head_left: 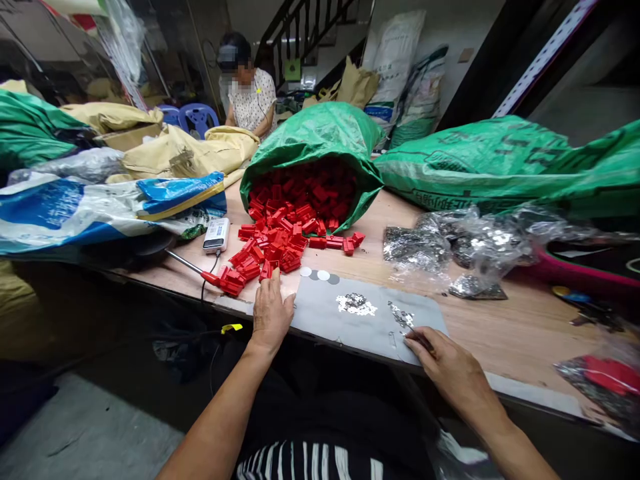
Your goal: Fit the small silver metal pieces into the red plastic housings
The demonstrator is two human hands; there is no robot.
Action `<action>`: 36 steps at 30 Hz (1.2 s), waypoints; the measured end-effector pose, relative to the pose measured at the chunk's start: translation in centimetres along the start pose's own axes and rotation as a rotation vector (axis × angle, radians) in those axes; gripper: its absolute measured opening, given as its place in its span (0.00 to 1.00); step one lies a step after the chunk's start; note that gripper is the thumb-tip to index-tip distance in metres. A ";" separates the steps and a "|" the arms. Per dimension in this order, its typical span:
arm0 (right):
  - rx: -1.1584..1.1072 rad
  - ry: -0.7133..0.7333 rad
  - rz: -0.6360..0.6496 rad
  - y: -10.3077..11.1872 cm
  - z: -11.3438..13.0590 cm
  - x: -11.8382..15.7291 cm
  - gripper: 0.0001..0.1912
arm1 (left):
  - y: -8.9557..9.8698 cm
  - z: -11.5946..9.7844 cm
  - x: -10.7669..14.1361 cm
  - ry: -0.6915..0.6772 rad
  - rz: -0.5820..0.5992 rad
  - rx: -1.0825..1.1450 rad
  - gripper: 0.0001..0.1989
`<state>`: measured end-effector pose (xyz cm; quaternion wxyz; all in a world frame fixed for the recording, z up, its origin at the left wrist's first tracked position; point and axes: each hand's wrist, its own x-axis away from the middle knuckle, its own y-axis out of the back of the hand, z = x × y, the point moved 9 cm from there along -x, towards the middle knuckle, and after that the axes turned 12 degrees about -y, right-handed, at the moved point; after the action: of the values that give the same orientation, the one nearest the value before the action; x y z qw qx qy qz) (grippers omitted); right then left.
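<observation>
My left hand (270, 313) reaches to the near edge of a heap of red plastic parts (280, 243). Its fingertips touch one red part (269, 269), while the thumb stands apart. My right hand (447, 363) pinches a thin dark tool that looks like tweezers (421, 339), low over the right end of a grey mat (320, 313). Near its tip lies a small cluster of shiny metal pieces (401, 315). A larger pile of such pieces (356, 305) sits mid-mat. Several white and grey discs (323, 275) line the mat's back edge.
A green sack (320, 133) spills red parts onto the wooden table (480, 327). Clear bags of metal pieces (415, 247) lie right of it. A small white device (216, 235) with a cable stands at left. Another person (253, 100) sits beyond the table.
</observation>
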<state>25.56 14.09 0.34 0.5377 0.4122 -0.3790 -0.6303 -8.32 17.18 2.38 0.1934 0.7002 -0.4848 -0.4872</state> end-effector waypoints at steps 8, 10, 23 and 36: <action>-0.087 0.034 -0.043 0.6 -0.2 -0.1 0.15 | -0.8 0.6 -0.8 -0.030 0.136 -0.213 0.12; -0.128 0.047 -0.062 1.2 0.1 0.1 0.16 | -0.5 0.6 -0.6 -0.026 0.137 -0.215 0.08; -0.554 -0.201 0.055 2.6 0.3 0.7 0.19 | -0.5 -4.5 3.2 -0.005 0.206 0.647 0.05; -0.887 0.018 0.357 1.4 11.3 2.3 0.12 | -3.0 -11.0 7.8 0.433 0.476 1.678 0.07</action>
<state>15.44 11.99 5.62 0.7648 0.0770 -0.1335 -0.6256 3.20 9.52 1.26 -0.1989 0.5686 -0.7665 0.2229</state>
